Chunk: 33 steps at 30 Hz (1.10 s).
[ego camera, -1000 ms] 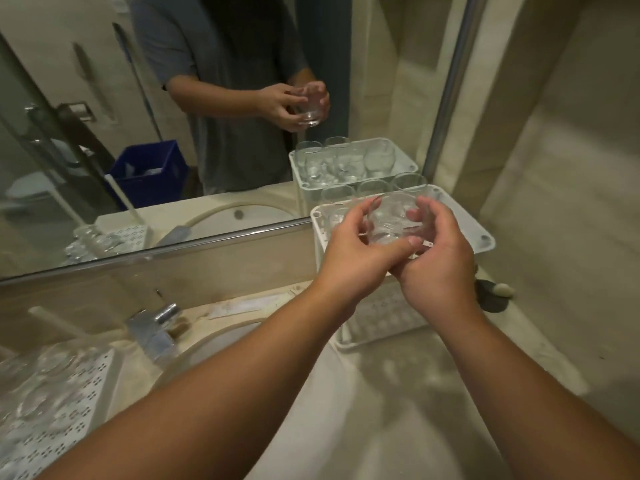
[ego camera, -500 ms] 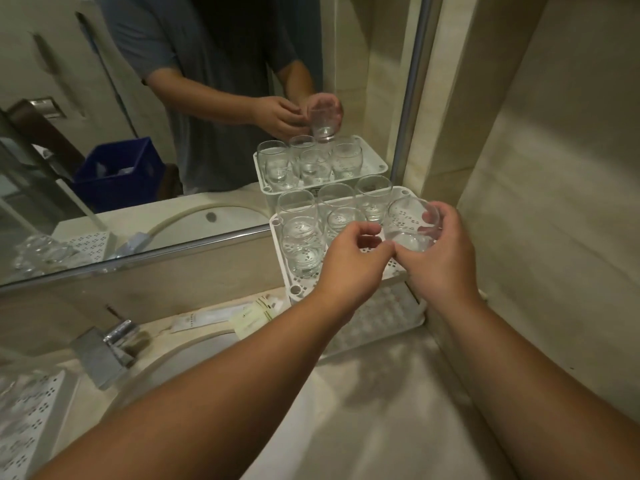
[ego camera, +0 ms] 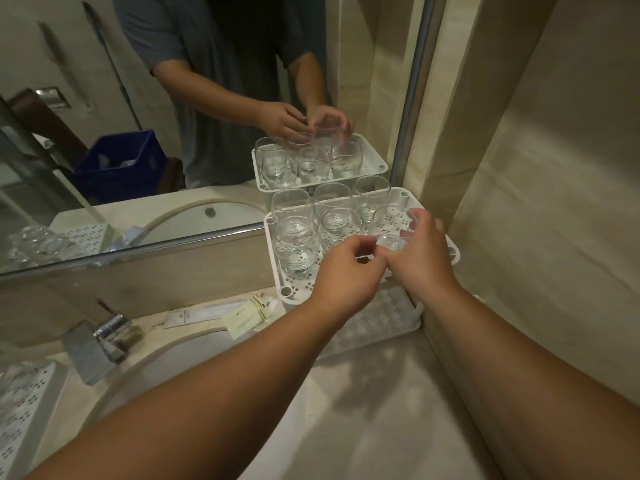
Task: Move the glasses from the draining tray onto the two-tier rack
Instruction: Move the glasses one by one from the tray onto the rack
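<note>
A white two-tier rack (ego camera: pixel 452 254) stands in the corner against the mirror and right wall. Several clear glasses (ego camera: pixel 296 242) stand upright on its top tier. My right hand (ego camera: pixel 420 252) grips one more clear glass (ego camera: pixel 393 235) from the side, low over the top tier's right part; I cannot tell whether it touches the tier. My left hand (ego camera: pixel 348 271) is just left of that glass, fingers curled and holding nothing. The rack's lower tier (ego camera: pixel 388 318) shows beneath my wrists. A white perforated draining tray (ego camera: pixel 24 407) with glasses lies at the bottom left edge.
A round basin (ego camera: pixel 194 362) with a chrome tap (ego camera: pixel 104 336) fills the counter's middle. Paper sachets (ego camera: pixel 244 315) lie between the tap and the rack. The mirror (ego camera: pixel 173 133) runs along the back; a tiled wall (ego camera: pixel 554 202) closes the right side.
Both hands carried the glass right and down onto the rack's top tier. My left hand has come off the glass; the right hand keeps hold of it.
</note>
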### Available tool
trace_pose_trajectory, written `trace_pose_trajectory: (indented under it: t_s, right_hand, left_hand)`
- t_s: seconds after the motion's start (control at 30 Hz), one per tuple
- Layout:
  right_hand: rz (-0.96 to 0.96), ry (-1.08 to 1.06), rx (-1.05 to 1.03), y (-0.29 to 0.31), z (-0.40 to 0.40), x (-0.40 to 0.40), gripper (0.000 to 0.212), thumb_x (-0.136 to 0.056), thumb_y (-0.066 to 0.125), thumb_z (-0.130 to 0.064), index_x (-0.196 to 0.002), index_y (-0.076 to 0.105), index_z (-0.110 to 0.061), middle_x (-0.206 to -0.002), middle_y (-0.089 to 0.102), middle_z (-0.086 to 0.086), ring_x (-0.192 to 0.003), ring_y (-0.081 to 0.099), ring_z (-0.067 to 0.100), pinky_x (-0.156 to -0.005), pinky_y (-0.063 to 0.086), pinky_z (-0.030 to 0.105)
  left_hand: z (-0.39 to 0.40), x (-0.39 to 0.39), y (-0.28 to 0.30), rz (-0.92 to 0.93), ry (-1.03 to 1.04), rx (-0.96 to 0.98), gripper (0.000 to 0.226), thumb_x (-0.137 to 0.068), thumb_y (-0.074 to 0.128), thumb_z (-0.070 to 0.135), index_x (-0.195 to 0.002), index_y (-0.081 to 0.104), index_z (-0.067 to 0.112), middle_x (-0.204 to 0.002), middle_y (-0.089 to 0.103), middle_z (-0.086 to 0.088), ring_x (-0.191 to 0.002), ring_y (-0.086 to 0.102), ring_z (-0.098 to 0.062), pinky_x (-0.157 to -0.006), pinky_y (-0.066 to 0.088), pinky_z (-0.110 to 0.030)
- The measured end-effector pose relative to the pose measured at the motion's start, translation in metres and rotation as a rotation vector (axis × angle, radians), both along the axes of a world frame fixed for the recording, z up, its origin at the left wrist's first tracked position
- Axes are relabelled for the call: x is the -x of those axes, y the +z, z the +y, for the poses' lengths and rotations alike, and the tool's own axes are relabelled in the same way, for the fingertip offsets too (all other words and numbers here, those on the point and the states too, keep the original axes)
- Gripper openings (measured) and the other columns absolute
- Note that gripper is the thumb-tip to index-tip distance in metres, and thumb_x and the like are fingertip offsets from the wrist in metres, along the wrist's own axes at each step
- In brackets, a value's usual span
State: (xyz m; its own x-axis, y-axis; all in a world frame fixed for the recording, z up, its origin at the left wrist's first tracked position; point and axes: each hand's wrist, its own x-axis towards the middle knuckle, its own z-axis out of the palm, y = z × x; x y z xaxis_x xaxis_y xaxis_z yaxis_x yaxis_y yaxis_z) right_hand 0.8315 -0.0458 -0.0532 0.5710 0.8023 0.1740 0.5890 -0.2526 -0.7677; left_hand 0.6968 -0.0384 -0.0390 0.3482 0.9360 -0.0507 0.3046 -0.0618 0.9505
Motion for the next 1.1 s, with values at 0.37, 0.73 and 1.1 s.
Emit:
trace_pose_trajectory:
  t_s: [0.37, 0.73, 1.1]
  right_hand:
    - [-0.045, 0.027, 0.092, -0.001, 0.019, -0.005, 0.089, -0.069, 0.084, -0.030, -0.142, 0.036, -0.012, -0.141, 0.037, 0.009, -0.119, 0.053, 0.023, -0.093, 0.045, 0.032]
    - [-0.126, 0.024, 0.053, -0.006, 0.023, -0.003, 0.082, -0.077, 0.080, -0.029, -0.144, 0.035, -0.013, -0.139, 0.042, 0.013, -0.120, 0.053, 0.027, -0.090, 0.043, 0.032]
    - [-0.134, 0.006, -0.033, -0.015, 0.024, 0.001, 0.092, -0.077, 0.081, -0.029, -0.149, 0.027, -0.010, -0.144, 0.046, 0.013, -0.132, 0.045, 0.027, -0.103, 0.038, 0.035]
  left_hand:
    - [0.002, -0.001, 0.001, 0.072, -0.104, 0.010, 0.064, -0.089, 0.062, 0.033, -0.149, 0.045, 0.021, -0.146, 0.054, 0.008, -0.119, 0.056, -0.001, -0.104, 0.046, -0.030]
    - [0.001, -0.005, -0.001, 0.155, -0.155, 0.020, 0.072, -0.091, 0.055, 0.036, -0.157, 0.027, 0.028, -0.160, 0.037, 0.004, -0.142, 0.041, -0.014, -0.115, 0.037, -0.040]
    - [-0.001, -0.002, -0.004, 0.177, -0.135, -0.017, 0.072, -0.091, 0.057, 0.034, -0.156, 0.029, 0.030, -0.155, 0.044, 0.004, -0.135, 0.049, -0.014, -0.109, 0.044, -0.038]
